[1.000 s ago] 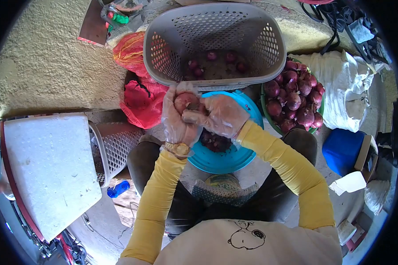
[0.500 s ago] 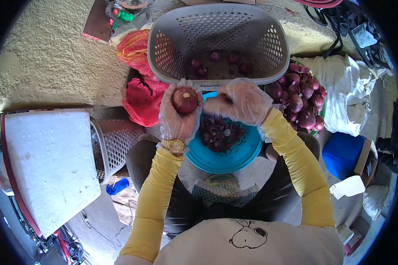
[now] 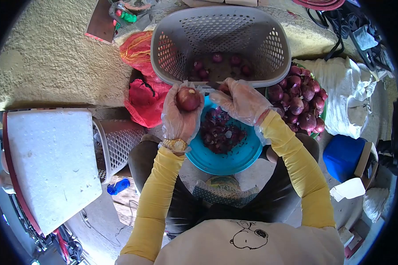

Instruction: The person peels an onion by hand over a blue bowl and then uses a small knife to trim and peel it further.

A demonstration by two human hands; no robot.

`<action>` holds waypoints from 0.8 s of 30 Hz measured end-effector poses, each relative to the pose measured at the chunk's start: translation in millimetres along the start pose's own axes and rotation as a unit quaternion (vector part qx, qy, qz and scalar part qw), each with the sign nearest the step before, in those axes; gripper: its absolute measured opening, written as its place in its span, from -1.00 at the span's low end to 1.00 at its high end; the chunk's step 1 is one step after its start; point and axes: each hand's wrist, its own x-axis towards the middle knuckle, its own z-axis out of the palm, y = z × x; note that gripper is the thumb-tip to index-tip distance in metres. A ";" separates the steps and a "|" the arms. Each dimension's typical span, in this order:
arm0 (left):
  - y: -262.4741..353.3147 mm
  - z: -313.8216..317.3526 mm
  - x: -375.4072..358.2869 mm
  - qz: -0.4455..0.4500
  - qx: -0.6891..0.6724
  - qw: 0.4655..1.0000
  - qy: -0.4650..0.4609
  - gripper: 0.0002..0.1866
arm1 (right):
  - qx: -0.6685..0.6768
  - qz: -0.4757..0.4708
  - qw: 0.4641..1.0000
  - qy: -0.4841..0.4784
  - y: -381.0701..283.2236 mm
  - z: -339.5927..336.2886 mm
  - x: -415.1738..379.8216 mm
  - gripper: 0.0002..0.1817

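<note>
A red onion with a pale cut spot (image 3: 188,98) rests in my left hand (image 3: 181,115), whose gloved fingers curl around it. My right hand (image 3: 244,102), also in a clear glove, is closed on a small knife (image 3: 213,85); the dark blade points left toward the onion without touching it. Below both hands is a blue basin (image 3: 225,165) holding onion skins (image 3: 221,134). Beyond them stands a grey perforated basket (image 3: 221,82) with several onions (image 3: 235,59) at its bottom.
Many unpeeled onions (image 3: 306,101) are heaped at the right beside a white sack (image 3: 340,92). A red mesh bag (image 3: 146,99) lies left of the basket. Further left are a white foam board (image 3: 53,168), another basket (image 3: 119,148) and a blue bottle (image 3: 118,187).
My right hand has turned and shifted slightly upward, and the blade now shows near the basket rim. The onion in my left hand has tilted a little.
</note>
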 end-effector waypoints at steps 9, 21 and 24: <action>3.0 -0.1 3.9 0.066 0.069 0.989 -0.113 -0.73 | 0.422 0.126 0.894 -0.080 9.7 8.3 6.5 -0.58; 6.3 -4.7 9.4 0.142 0.113 0.979 -0.097 -0.67 | -0.007 -0.145 0.988 0.055 -33.4 27.5 -6.9 -0.27; 8.5 -8.5 13.2 0.071 0.069 0.987 -0.125 -0.66 | 0.047 -0.183 0.979 0.071 -38.0 32.4 -7.6 -0.26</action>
